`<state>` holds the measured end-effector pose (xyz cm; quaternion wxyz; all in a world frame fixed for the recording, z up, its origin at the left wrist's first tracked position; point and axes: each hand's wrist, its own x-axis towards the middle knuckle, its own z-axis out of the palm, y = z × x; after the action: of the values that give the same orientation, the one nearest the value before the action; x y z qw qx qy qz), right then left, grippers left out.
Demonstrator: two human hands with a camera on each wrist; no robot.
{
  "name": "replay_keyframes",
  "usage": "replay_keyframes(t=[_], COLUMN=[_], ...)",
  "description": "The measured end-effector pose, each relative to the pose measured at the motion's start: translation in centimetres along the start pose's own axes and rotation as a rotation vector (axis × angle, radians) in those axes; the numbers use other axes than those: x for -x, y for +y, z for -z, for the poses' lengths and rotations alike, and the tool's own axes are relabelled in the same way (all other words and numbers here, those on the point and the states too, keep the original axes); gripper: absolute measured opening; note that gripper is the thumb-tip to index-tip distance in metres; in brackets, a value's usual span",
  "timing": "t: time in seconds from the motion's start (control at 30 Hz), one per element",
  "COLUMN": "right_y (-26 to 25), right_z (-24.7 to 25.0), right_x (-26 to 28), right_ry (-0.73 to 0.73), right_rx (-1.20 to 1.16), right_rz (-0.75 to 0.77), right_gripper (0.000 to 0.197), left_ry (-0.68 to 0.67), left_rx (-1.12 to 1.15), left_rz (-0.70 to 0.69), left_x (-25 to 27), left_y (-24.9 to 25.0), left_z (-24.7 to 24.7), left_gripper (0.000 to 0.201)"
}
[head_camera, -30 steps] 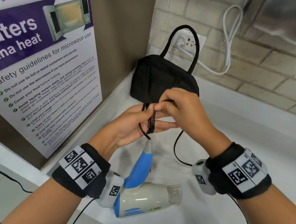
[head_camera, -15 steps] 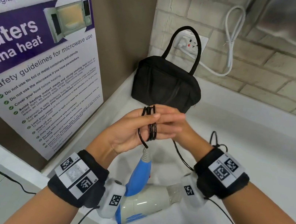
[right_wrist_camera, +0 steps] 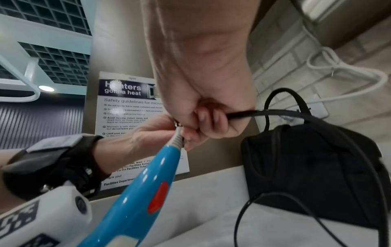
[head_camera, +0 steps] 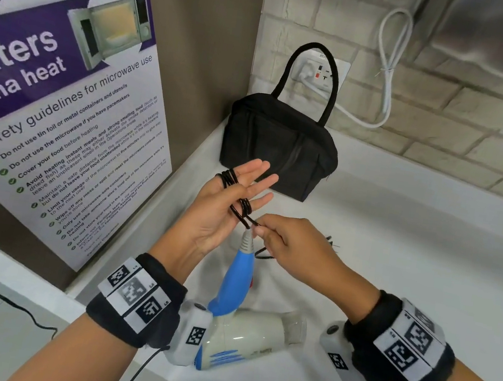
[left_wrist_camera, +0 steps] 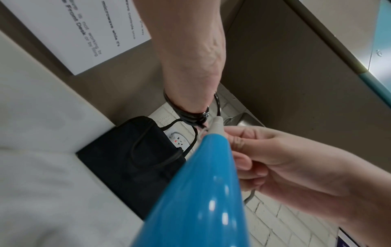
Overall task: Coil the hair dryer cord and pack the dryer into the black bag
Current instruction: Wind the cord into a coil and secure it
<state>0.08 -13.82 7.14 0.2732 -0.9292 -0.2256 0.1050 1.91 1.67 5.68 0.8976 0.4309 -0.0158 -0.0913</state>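
A white hair dryer (head_camera: 251,334) with a blue handle (head_camera: 237,279) lies on the white counter (head_camera: 425,281) under my wrists. Its black cord (head_camera: 238,190) is looped several times around the straight fingers of my left hand (head_camera: 223,215), palm up; the loops (left_wrist_camera: 186,115) show in the left wrist view. My right hand (head_camera: 272,236) pinches the cord (right_wrist_camera: 264,112) just beside the grey sleeve at the handle's tip (right_wrist_camera: 177,138). The black bag (head_camera: 279,148) stands upright behind the hands, in the corner. I cannot tell whether its top is open.
A microwave safety poster (head_camera: 59,116) leans on the brown wall at left. Behind the bag, a wall socket (head_camera: 321,73) holds a white plug with a looped white cable (head_camera: 389,67). Slack dryer cord (head_camera: 332,241) trails on the counter to the right.
My right hand came down from the left fingertips to the dryer handle's tip, drawing the cord along. The left fingers have straightened and spread with the loops on them.
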Motion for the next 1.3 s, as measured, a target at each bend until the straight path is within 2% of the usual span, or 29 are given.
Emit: replay_keyframes(t=[0.1,0.43,0.53,0.67,0.87,1.03,1.23,1.3], right_y=[-0.3,-0.3,-0.9,-2.0,-2.4,-1.0,0.9,1.5], right_z=[0.5,2.1,3.5,5.7,7.6,6.9,2.7,1.5], right_x=[0.7,1.8,1.3,-0.2,-2.6,-4.4,-4.3,-3.8], right_ry=[0.028,0.108,0.158,0.261,0.322,0.285,0.091,0.022], right_rx=[0.083,0.137,0.159,0.109,-0.031,-0.164,-0.265,-0.222], right_rz=[0.013,0.029,0.069,0.161,0.208,0.155,0.111,0.042], right_gripper=[0.023,0.023,0.019,0.023,0.007,0.011,0.025,0.019], left_ry=[0.027,0.052,-0.029,-0.202,-0.487,-0.558,-0.439,-0.366], left_rx=[-0.010,-0.057,-0.090,-0.147,-0.131,-0.038,0.027,0.109], left_rz=[0.011,0.039,0.067,0.104,0.186,0.250,0.173,0.140], left_x=[-0.1,-0.1,0.1,0.5,1.4,2.1,2.0,1.8], left_y=[0.1,0.1,0.2,0.6,1.2,1.0,0.8,0.8], left_z=[0.2,0.7,0.5,-0.1,-0.8,-1.0,-1.1,-1.1], left_gripper=[0.033,0.035,0.034,0.035,0.041,0.040,0.033,0.035])
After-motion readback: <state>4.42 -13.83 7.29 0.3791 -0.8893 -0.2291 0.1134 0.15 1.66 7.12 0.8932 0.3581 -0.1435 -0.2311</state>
